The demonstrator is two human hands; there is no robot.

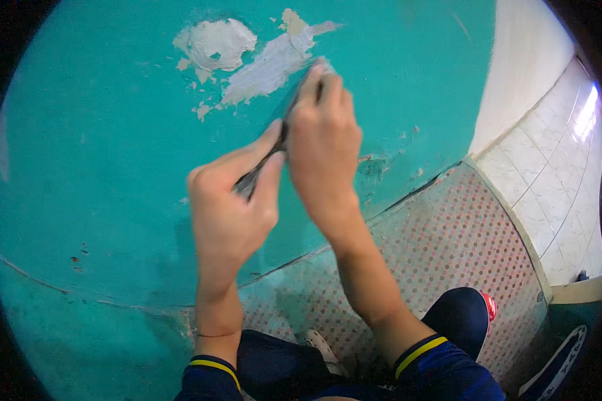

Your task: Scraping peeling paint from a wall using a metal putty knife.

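Observation:
A turquoise painted wall [120,175] fills most of the view before me. Near its top lies a rounded patch of white filler [220,42], rough at the rim. To the right of it runs a slanting, smoother strip of pale filler [268,67]. My right hand [326,135] grips the upper part of a dark, thin, flat tool [282,140], likely a scraper, just right of the strip's lower end. My left hand [233,200] pinches its lower part between thumb and fingers. The fingers hide much of the tool, and blur leaves its exact kind unclear.
Below the wall is a dotted floor covering [446,220], with my knee [456,316] and a light shoe [323,346] over it. A white wall strip [521,60] and pale floor tiles [547,150] are at right. Scuffed paint [376,165] marks the wall's lower right.

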